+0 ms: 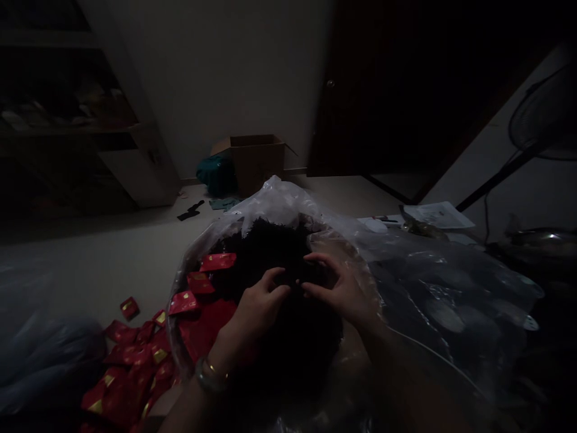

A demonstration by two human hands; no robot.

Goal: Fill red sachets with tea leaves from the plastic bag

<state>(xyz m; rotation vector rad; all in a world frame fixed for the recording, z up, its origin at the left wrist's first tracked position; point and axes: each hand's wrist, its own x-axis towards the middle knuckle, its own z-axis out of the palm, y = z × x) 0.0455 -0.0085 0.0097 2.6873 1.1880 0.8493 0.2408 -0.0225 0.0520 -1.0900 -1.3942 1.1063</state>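
A dark, fine-textured loose heap (pixel 274 240) fills the middle of a round container lined with clear plastic (pixel 279 198). My left hand (pixel 264 297), with bangles at its wrist, is over the heap, its thumb and forefinger curved and apart. Facing it, my right hand (pixel 342 288) has its fingers and thumb spread towards the left hand. Between the two hands everything is too dark to make out any held thing. Several small red packets (pixel 219 261) with gold marks lie along the container's left side, beside a larger red patch (pixel 202 328).
More red packets (pixel 135 361) are piled on the floor at left. A cardboard box (pixel 259 162) and a teal bag (pixel 216 174) stand by the wall. Clear plastic (pixel 446 294) spreads at right, near a fan (pixel 541 120). Shelves (pixel 67 129) are at far left.
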